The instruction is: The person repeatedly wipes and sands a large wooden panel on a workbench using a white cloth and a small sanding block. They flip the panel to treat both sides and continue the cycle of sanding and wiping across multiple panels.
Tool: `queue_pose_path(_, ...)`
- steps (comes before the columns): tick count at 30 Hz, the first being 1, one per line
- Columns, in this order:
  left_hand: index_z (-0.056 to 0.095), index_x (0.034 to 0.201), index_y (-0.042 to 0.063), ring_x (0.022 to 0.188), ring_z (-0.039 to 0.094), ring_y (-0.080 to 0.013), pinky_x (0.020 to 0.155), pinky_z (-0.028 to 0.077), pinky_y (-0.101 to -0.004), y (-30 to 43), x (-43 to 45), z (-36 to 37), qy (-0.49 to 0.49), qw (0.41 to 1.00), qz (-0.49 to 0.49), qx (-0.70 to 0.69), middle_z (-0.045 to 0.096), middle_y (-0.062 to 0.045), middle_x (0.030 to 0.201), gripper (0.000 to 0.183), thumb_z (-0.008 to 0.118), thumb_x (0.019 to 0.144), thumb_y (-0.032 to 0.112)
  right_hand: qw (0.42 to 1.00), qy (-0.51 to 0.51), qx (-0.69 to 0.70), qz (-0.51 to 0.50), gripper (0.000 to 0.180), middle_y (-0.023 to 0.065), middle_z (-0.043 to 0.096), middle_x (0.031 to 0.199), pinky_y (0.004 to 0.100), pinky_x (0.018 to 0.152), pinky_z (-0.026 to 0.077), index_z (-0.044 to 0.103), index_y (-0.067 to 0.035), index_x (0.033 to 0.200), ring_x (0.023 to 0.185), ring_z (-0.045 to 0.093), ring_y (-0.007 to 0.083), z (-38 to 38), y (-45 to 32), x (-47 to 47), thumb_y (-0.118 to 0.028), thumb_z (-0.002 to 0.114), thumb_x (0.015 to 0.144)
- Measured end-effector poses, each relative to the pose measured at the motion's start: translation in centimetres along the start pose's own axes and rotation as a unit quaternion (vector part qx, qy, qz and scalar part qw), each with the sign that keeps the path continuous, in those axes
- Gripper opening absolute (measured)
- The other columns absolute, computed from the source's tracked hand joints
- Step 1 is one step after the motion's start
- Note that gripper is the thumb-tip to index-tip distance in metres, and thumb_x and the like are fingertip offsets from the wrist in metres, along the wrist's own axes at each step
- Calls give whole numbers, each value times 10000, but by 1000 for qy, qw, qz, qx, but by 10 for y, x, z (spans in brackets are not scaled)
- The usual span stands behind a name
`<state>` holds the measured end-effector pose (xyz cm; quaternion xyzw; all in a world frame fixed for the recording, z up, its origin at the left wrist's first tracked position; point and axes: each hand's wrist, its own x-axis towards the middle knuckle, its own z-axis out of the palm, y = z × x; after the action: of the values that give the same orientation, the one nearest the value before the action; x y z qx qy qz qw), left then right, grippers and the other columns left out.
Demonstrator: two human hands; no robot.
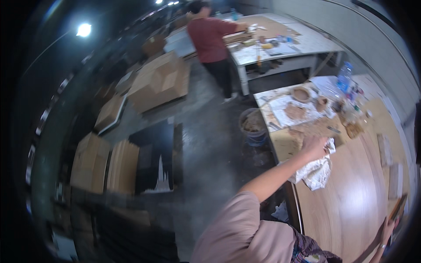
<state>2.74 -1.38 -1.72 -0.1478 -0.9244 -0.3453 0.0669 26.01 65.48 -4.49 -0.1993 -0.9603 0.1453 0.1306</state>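
Observation:
My left hand is closed on a crumpled white cloth. The cloth hangs over a glossy wood-grain panel on the workbench. Just beyond that hand lies a brown, dust-covered board with a small dark tool on it. At the lower right, near the picture's rim, my right hand touches the lower end of a brown wooden piece with a dark side. How its fingers close there is unclear. A band circles that wrist.
Farther along the bench are a round bowl, a blue plastic bottle and small containers. Grey blocks line the right side. A bucket stands on the floor by the bench. Stacked cartons are left; a person works at another table.

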Motion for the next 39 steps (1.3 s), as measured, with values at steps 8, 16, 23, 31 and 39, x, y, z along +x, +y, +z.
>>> queue_pose_path(8, 639, 1078, 73, 1005, 625, -431, 866, 504, -528, -37, -39, 66, 29, 997, -37, -62, 642, -201, 1067, 291, 683, 793, 107, 941, -255, -139, -175, 353, 226, 736, 987, 450, 899, 538, 771, -13, 991, 946, 707, 385, 3, -85, -31, -337, 696, 875)
queue_pose_path(16, 680, 936, -9, 928, 681, -439, 832, 540, -515, -44, -32, 64, 29, 997, -30, -64, 700, -258, 929, 233, 704, 781, 164, 956, -232, -120, -130, 336, 223, 709, 1050, 451, 935, 512, 742, -15, 1044, 1006, 673, 379, 21, -119, -72, -300, 687, 876)
queue_pose_path(23, 703, 1017, -43, 996, 692, -403, 870, 551, -469, -46, -19, 52, -72, 986, -122, -89, 706, -274, 1014, 482, 784, 771, 363, 966, -210, -102, -110, 333, 221, 685, 1105, 451, 966, 489, 716, -17, 1091, 1059, 643, 375, 31, -127, -85, -268, 680, 876)
queue_pose_path(31, 698, 987, -61, 989, 694, -413, 848, 555, -457, -36, -18, 49, -49, 986, -135, -88, 717, -254, 1032, 453, 770, 812, 350, 974, -191, -86, -91, 342, 218, 658, 1168, 451, 1002, 462, 687, -19, 1144, 1119, 609, 369, 40, -123, -99, -231, 671, 877)
queue_pose_path(39, 701, 956, -48, 978, 681, -441, 830, 544, -493, -41, -23, 51, -10, 990, -110, -86, 700, -287, 993, 316, 683, 847, 248, 985, -156, -60, -43, 364, 215, 630, 1230, 451, 1038, 436, 658, -21, 1197, 1179, 575, 364, 52, -111, -110, -194, 662, 877)
